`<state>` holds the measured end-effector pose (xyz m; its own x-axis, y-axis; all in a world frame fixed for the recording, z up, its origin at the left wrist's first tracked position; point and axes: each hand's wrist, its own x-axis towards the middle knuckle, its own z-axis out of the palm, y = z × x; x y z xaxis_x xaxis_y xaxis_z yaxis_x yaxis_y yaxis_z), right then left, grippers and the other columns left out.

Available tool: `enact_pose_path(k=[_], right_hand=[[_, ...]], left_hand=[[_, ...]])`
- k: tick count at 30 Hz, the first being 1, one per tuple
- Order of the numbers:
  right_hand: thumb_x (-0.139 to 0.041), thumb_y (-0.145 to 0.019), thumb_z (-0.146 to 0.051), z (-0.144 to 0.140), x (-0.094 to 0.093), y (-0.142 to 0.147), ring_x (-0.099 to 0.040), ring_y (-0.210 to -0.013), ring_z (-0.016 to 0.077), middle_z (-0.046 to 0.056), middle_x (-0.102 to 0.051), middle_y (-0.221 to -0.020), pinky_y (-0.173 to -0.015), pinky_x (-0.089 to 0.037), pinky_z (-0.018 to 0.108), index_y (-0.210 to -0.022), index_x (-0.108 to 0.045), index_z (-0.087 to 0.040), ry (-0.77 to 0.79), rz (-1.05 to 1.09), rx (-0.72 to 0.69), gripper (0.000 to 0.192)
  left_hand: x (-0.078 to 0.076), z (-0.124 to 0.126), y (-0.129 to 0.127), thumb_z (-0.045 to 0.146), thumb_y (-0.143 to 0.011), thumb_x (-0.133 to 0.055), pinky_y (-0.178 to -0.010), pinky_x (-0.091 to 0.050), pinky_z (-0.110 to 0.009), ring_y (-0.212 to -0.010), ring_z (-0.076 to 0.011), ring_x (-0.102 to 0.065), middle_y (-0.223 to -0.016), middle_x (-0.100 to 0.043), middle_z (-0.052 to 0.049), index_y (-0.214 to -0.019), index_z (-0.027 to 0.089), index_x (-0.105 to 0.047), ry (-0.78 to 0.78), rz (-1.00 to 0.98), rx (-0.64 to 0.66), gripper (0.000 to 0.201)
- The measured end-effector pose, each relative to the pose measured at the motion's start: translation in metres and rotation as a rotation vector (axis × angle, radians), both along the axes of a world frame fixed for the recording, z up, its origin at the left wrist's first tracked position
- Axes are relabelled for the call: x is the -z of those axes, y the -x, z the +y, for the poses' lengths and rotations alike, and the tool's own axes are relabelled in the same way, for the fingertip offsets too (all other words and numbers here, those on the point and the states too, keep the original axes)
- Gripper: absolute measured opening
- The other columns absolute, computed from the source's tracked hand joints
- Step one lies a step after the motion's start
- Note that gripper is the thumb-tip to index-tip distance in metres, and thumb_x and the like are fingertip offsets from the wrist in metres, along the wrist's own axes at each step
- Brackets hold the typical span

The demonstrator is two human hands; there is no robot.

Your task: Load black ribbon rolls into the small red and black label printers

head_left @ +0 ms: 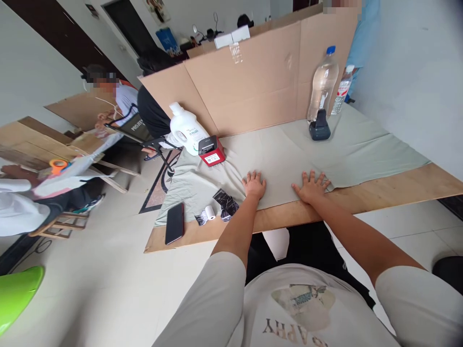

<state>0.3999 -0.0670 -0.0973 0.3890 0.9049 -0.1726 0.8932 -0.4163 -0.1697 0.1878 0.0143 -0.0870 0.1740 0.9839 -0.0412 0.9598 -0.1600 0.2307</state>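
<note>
A black phone (pixel 174 223), a small paper roll (pixel 210 212) and a red label printer (pixel 211 151) lie left of the left hand (pixel 254 185). That hand presses flat, fingers spread, on the pale green cloth (pixel 282 154) covering the wooden table (pixel 398 185). The right hand (pixel 311 186) lies flat beside it, fingers splayed, on the cloth's near edge; a clear water bottle (pixel 322 84) stands beyond.

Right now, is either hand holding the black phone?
No, the black phone lies alone near the table edge, while the left hand and right hand rest flat on the pale green cloth.

Bright, even daylight; wide-angle edge distortion.
</note>
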Motion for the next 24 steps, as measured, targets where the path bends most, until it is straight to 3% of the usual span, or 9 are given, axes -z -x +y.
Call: enact_pose_path(k=[3, 5, 7, 9, 13, 16, 19, 24], right_hand=[[-0.031, -0.095, -0.064, -0.003, -0.002, 0.001, -0.015, -0.149, 0.0497, 0.026, -0.019, -0.164, -0.116, -0.012, 0.067, -0.158, -0.026, -0.009, -0.021, -0.074, -0.068, 0.083], [-0.039, -0.095, -0.061, 0.002, -0.010, -0.006, -0.030, -0.143, 0.0472, 0.029, -0.035, -0.154, -0.115, -0.019, 0.062, -0.150, -0.039, -0.005, -0.041, -0.103, -0.153, 0.079], [-0.044, -0.093, -0.062, 0.020, -0.022, -0.024, -0.042, -0.134, 0.0433, 0.028, -0.051, -0.141, -0.112, -0.026, 0.060, -0.137, -0.055, -0.007, -0.031, -0.068, -0.196, 0.072], [-0.047, -0.092, -0.063, 0.053, -0.038, -0.052, -0.047, -0.130, 0.0401, 0.024, -0.057, -0.132, -0.109, -0.033, 0.057, -0.129, -0.061, -0.010, -0.014, 0.020, -0.124, 0.066], [-0.061, -0.086, -0.059, 0.138, -0.065, -0.117, -0.046, -0.135, 0.0366, 0.025, -0.052, -0.140, -0.107, -0.041, 0.047, -0.141, -0.048, -0.009, -0.131, 0.173, 0.237, 0.076], [-0.068, -0.080, -0.061, 0.189, -0.069, -0.148, -0.042, -0.138, 0.0388, 0.030, -0.045, -0.145, -0.111, -0.038, 0.048, -0.144, -0.040, -0.001, -0.163, 0.173, 0.433, 0.092], [-0.078, -0.071, -0.060, 0.221, -0.061, -0.160, -0.038, -0.142, 0.0381, 0.030, -0.039, -0.150, -0.116, -0.034, 0.046, -0.147, -0.034, -0.001, -0.185, 0.180, 0.522, 0.106], [-0.082, -0.070, -0.051, 0.248, -0.046, -0.160, -0.038, -0.143, 0.0367, 0.031, -0.038, -0.151, -0.118, -0.030, 0.041, -0.151, -0.025, 0.000, -0.252, 0.171, 0.511, 0.112]], left_hand=[[0.001, 0.000, 0.001, 0.041, -0.097, -0.035, -0.124, -0.015, -0.057, -0.153, -0.0312, -0.022, -0.163, -0.035, -0.007, -0.149, 0.019, -0.046, -0.016, -0.008, 0.004, 0.058], [0.003, 0.000, 0.002, 0.040, -0.097, -0.035, -0.124, -0.016, -0.057, -0.153, -0.0315, -0.024, -0.162, -0.037, -0.008, -0.148, 0.018, -0.048, -0.031, -0.014, 0.007, 0.057], [0.004, 0.000, 0.002, 0.039, -0.097, -0.035, -0.124, -0.017, -0.057, -0.152, -0.0321, -0.025, -0.161, -0.038, -0.008, -0.147, 0.018, -0.049, -0.050, -0.019, 0.011, 0.056], [0.005, 0.000, 0.003, 0.038, -0.097, -0.036, -0.124, -0.018, -0.057, -0.152, -0.0328, -0.026, -0.161, -0.039, -0.009, -0.146, 0.017, -0.050, -0.061, -0.020, 0.015, 0.056], [0.007, 0.001, 0.004, 0.036, -0.097, -0.037, -0.123, -0.019, -0.056, -0.152, -0.0342, -0.027, -0.160, -0.040, -0.010, -0.145, 0.015, -0.051, -0.065, -0.011, 0.027, 0.054], [0.008, 0.001, 0.006, 0.036, -0.097, -0.039, -0.123, -0.019, -0.058, -0.152, -0.0346, -0.026, -0.160, -0.040, -0.011, -0.144, 0.016, -0.052, -0.060, -0.014, 0.029, 0.053], [0.008, 0.002, 0.006, 0.035, -0.097, -0.041, -0.124, -0.019, -0.058, -0.152, -0.0339, -0.026, -0.159, -0.041, -0.011, -0.143, 0.018, -0.053, -0.049, -0.030, 0.027, 0.051], [0.006, 0.003, 0.008, 0.034, -0.096, -0.043, -0.124, -0.017, -0.057, -0.152, -0.0333, -0.026, -0.159, -0.041, -0.010, -0.140, 0.018, -0.055, -0.018, -0.076, 0.015, 0.049]])
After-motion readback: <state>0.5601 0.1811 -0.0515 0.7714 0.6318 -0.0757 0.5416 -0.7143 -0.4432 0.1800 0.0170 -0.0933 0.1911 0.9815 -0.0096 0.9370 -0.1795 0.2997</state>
